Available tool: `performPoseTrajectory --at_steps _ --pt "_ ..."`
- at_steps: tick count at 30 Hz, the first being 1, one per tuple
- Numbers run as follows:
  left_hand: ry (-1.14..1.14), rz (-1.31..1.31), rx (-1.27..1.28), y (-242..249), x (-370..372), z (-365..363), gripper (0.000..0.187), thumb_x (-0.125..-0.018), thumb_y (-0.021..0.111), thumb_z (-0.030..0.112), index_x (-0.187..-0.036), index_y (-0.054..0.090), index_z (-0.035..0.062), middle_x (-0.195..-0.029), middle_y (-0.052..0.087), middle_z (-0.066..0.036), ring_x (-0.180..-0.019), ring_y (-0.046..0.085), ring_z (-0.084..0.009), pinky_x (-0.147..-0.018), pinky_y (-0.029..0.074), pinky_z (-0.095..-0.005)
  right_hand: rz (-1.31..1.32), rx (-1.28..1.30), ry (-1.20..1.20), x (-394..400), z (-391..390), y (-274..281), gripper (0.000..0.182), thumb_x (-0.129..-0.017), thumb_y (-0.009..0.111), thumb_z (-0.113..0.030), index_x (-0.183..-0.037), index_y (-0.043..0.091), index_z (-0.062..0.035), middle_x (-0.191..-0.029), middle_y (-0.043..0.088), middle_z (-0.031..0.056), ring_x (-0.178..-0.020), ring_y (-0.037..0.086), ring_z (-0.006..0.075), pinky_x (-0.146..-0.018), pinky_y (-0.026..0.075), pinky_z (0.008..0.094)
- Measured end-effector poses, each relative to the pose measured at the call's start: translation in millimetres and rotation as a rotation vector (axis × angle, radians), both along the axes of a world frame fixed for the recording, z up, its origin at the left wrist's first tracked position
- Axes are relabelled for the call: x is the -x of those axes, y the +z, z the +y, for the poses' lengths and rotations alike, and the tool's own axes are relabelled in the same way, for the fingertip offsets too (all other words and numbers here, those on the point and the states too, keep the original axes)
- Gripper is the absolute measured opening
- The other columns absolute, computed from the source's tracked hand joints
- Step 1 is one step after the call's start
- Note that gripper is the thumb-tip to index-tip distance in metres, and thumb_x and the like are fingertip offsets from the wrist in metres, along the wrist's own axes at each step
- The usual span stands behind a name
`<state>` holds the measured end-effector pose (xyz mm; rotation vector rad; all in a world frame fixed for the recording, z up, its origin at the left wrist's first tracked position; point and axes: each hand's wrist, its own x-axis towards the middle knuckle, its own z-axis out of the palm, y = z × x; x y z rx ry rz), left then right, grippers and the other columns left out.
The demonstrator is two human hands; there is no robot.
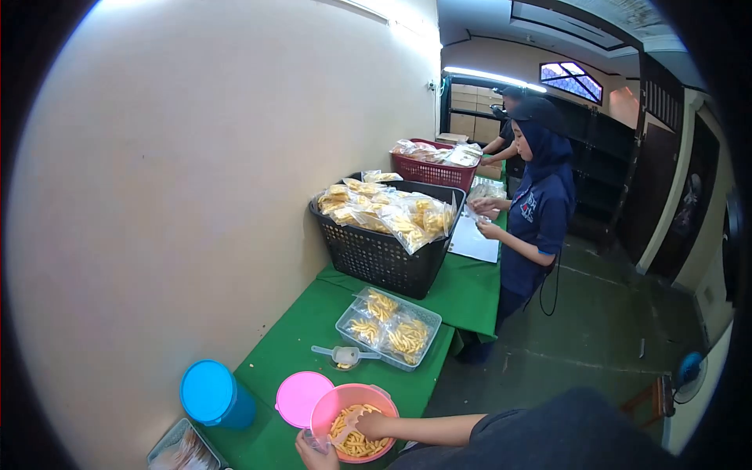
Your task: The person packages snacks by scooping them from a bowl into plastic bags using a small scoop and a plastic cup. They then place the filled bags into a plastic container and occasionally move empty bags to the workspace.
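My right hand (374,425) reaches into a pink tub (322,402) of yellow stick snacks (356,444); its fingertips are hidden among the pieces, and a pale, translucent object lies beside them. At the tub's left rim, my left hand (316,455) holds a clear plastic bag (316,440). A round pink lid (304,398) lies behind the tub. Farther back, a clear scoop (345,356) rests on the green cloth, near a clear tray (427,315) with several filled bags.
A black basket (381,258) heaped with snack bags stands beyond the tray, a red basket (433,169) behind it. At left are a blue container (218,394) and a tray of bags (182,448). A co-worker (540,204) stands at the table's right side; another person is behind.
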<state>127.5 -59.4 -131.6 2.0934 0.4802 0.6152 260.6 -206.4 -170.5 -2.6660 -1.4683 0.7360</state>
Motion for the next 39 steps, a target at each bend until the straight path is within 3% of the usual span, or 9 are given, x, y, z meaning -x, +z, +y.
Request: performPoseTrajectory --at_steps 3,15,20,24,26,30,32,36,39 --pt "0.030 -0.067 0.077 -8 -4 2 0.056 -0.082 0.066 0.015 -0.129 0.043 -0.0051 -0.120 0.053 -0.026 -0.112 0.053 -0.0394 -0.096 0.043 -0.0475 0.032 0.211 0.044 -4 3 3 0.021 -0.078 0.063 -0.011 -0.096 0.070 -0.0024 -0.111 0.063 0.0172 -0.108 0.059 0.0328 -0.080 0.054 0.0423" --pt "0.237 -0.059 0.180 3 2 -24 0.052 -0.082 0.069 0.012 -0.126 0.047 -0.0017 -0.111 0.058 -0.017 -0.101 0.058 -0.0278 -0.087 0.046 -0.0378 0.067 0.181 0.076 -2 7 -2 0.026 -0.075 0.066 -0.010 -0.100 0.069 -0.0055 -0.114 0.058 0.0158 -0.110 0.053 0.0338 -0.084 0.049 0.0460" --pt "0.302 -0.050 0.234 7 -1 -29 0.050 -0.082 0.070 0.011 -0.125 0.049 -0.0003 -0.108 0.061 -0.013 -0.096 0.059 -0.0229 -0.083 0.048 -0.0338 -0.125 -0.473 -0.144 -10 10 21 0.036 -0.075 0.063 -0.007 -0.110 0.061 -0.0014 -0.109 0.059 0.0164 -0.103 0.056 0.0343 -0.087 0.048 0.0427" --pt "0.313 -0.070 0.375 9 2 -30 0.049 -0.082 0.070 0.010 -0.125 0.050 0.0004 -0.107 0.062 -0.012 -0.095 0.060 -0.0210 -0.082 0.049 -0.0324 -0.222 -0.554 0.036 -23 30 11 0.044 -0.073 0.066 -0.010 -0.115 0.056 0.0007 -0.107 0.059 0.0164 -0.100 0.057 0.0330 -0.088 0.048 0.0436" --pt "0.373 -0.097 0.273 10 1 -34 0.054 -0.071 0.069 -0.003 -0.121 0.050 0.0052 -0.093 0.056 -0.008 -0.086 0.059 -0.0194 -0.077 0.049 -0.0320 -0.091 -0.218 0.233 -26 42 -1 0.046 -0.072 0.069 -0.014 -0.115 0.059 -0.0004 -0.111 0.059 0.0177 -0.100 0.059 0.0335 -0.086 0.049 0.0448" --pt "0.459 -0.132 0.244 6 1 -40 0.052 -0.075 0.069 -0.001 -0.123 0.050 0.0046 -0.098 0.058 -0.008 -0.089 0.059 -0.0186 -0.078 0.049 -0.0311 -0.066 0.006 0.169 -15 43 -7 0.047 -0.070 0.073 -0.021 -0.112 0.063 -0.0026 -0.117 0.058 0.0175 -0.101 0.060 0.0343 -0.084 0.050 0.0448" --pt "0.475 -0.139 0.264 5 -1 -45 0.051 -0.077 0.069 0.001 -0.124 0.050 0.0044 -0.101 0.059 -0.008 -0.090 0.059 -0.0182 -0.079 0.049 -0.0306 0.079 0.138 0.387 -23 41 -1 0.045 -0.069 0.076 -0.026 -0.107 0.068 -0.0041 -0.121 0.058 0.0164 -0.101 0.062 0.0348 -0.082 0.050 0.0458" --pt "0.453 -0.153 0.329 1 -17 -60 0.049 -0.081 0.070 0.004 -0.126 0.049 0.0038 -0.106 0.061 -0.008 -0.093 0.059 -0.0174 -0.080 0.050 -0.0297 0.118 0.109 0.447 -23 15 3 0.042 -0.067 0.077 -0.029 -0.101 0.069 -0.0047 -0.115 0.060 0.0149 -0.101 0.061 0.0325 -0.084 0.049 0.0436" --pt "0.389 -0.055 0.380 21 -33 -83 0.050 -0.082 0.070 0.005 -0.127 0.049 0.0036 -0.109 0.061 -0.008 -0.095 0.059 -0.0165 -0.081 0.050 -0.0286 0.087 -0.508 0.283 -25 -13 7 0.032 -0.070 0.075 -0.030 -0.089 0.068 -0.0061 -0.101 0.061 0.0138 -0.100 0.058 0.0310 -0.085 0.047 0.0411"
